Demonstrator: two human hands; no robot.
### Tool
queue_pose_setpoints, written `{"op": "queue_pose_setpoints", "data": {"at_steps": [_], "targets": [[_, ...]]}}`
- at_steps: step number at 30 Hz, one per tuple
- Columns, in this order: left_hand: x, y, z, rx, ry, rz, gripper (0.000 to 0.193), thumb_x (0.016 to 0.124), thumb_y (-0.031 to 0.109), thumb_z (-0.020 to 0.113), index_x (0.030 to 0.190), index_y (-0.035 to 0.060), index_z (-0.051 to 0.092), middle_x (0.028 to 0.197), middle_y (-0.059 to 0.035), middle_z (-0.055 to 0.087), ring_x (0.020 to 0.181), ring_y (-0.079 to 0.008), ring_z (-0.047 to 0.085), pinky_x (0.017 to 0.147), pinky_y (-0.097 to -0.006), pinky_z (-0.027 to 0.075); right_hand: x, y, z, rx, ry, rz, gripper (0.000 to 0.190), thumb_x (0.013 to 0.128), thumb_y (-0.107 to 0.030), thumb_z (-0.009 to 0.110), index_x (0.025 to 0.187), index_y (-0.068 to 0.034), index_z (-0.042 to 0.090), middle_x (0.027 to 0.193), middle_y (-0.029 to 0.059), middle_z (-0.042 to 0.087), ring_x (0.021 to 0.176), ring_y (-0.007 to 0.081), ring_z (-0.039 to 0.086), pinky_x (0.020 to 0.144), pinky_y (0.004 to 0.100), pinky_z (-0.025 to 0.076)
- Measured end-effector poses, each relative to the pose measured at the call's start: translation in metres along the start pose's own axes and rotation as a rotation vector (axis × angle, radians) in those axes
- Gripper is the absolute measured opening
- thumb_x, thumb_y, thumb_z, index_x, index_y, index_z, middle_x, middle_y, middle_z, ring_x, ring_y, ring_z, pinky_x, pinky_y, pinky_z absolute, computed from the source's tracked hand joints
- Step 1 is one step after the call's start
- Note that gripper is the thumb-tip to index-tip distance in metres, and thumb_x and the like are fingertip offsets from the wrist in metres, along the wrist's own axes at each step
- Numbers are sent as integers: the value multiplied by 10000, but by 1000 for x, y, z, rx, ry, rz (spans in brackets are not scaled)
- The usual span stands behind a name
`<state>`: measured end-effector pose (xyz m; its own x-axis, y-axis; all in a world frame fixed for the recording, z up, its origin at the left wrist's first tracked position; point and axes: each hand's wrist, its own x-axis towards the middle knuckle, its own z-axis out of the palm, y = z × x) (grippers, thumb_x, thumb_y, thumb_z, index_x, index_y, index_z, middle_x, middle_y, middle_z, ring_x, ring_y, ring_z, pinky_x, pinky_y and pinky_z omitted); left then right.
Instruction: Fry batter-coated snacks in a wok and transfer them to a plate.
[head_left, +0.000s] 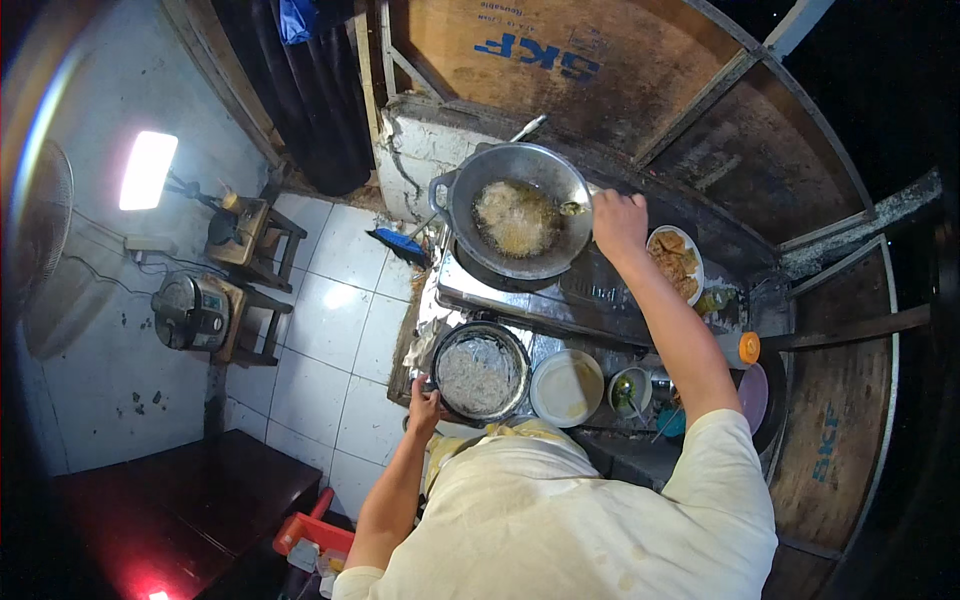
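A metal wok (468, 247) stands on a gas stove (487, 292), with pale battered food (514, 221) bubbling in oil. At its right rim my right hand (621, 221) is closed on a metal spoon (572, 208), whose bowl hangs over the wok. Below the stove, my left hand (424, 405) grips the left edge of a round dark pan (480, 328) that holds pale, floury batter. Beside this pan are a white bowl (568, 386) with whitish liquid and a small cup (628, 391) with green contents and a spoon. A white plate of fried food (675, 259) lies to the right of my right forearm.
An orange-lidded container (748, 349) and a teal bowl (671, 422) stand at the right. A ladle or spatula handle (529, 127) sticks up behind the wok. At the left are a rice cooker (191, 311) on a stool, another wooden stool (244, 232) and a dark table (195, 495).
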<state>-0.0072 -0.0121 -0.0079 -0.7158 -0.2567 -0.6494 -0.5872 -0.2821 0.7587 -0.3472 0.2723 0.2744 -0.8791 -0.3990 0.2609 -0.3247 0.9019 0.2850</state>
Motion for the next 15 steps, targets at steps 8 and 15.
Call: {"op": "queue_pose_setpoints", "data": {"at_steps": [8,15], "targets": [[1,-11,-7,-19,-79,16,441,929,57,476,1319,152,295,792,-91,537,565,-151,567,502,-310,517,-114,-55,-9,737,-293,344,106,825,-123,578,919,-75,581,938,128,623,906,327,604,756,428,472],[-5,-14,-1,34,-129,-119,491,952,99,466,1364,204,220,871,-86,458,612,-206,616,565,-376,582,-215,-157,65,570,-705,213,188,799,-124,526,942,-125,648,996,100,600,910,314,613,774,421,496]]}}
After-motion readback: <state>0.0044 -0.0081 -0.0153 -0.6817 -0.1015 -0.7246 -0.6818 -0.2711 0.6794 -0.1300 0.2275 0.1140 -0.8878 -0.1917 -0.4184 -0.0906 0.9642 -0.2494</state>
